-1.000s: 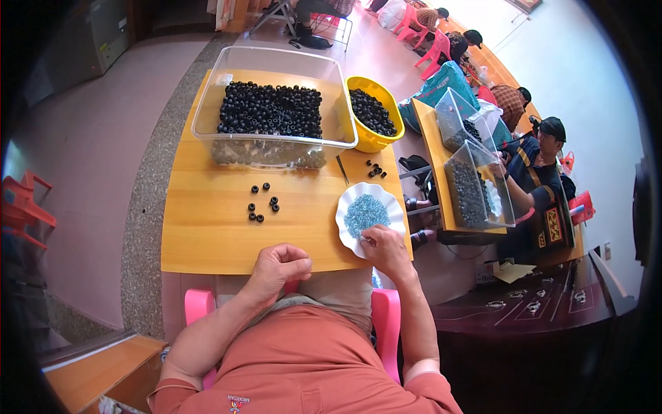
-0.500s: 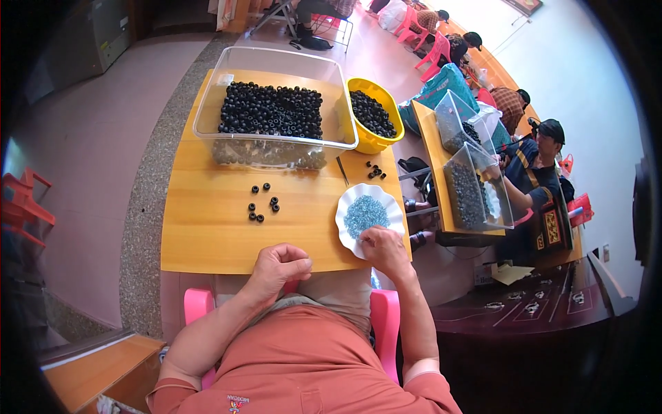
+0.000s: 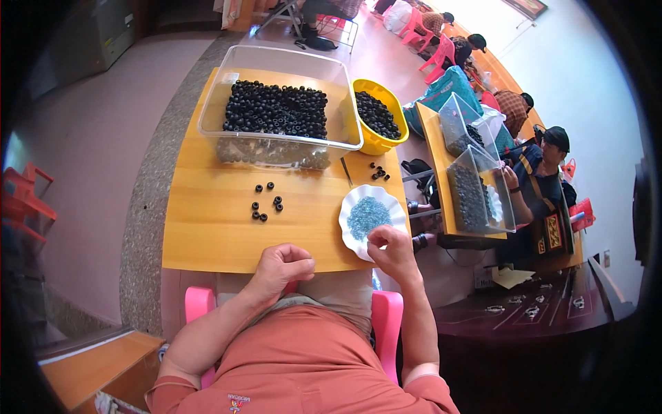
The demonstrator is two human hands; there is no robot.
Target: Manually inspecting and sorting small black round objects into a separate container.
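My left hand [image 3: 283, 268] is held at the near edge of the wooden table, thumb and fingers pinched together; whatever is between them is too small or hidden to make out. Over the near right rim of a white scalloped plate [image 3: 349, 230] is my right hand [image 3: 394, 254], its fingertips also pinched, and what they hold does not show. Small pale blue glass-like beads [image 3: 368, 217] lie heaped in that plate. Several black ring-like pieces with holes [image 3: 264, 203] are scattered on the table beyond my left hand. A few more black pieces [image 3: 378, 172] lie behind the plate.
A clear plastic bin [image 3: 279, 143] of black pieces stands at the table's back, beside a yellow tub [image 3: 378, 143] of them. Dark tweezers [image 3: 346, 171] lie before the tub. To the right, a person [image 3: 545, 169] sits by another table with clear bins [image 3: 480, 196].
My right hand has lifted slightly up and right from the beads, fingers still pinched. My left hand stays almost in place. The co-worker's hand has risen beside the bin.
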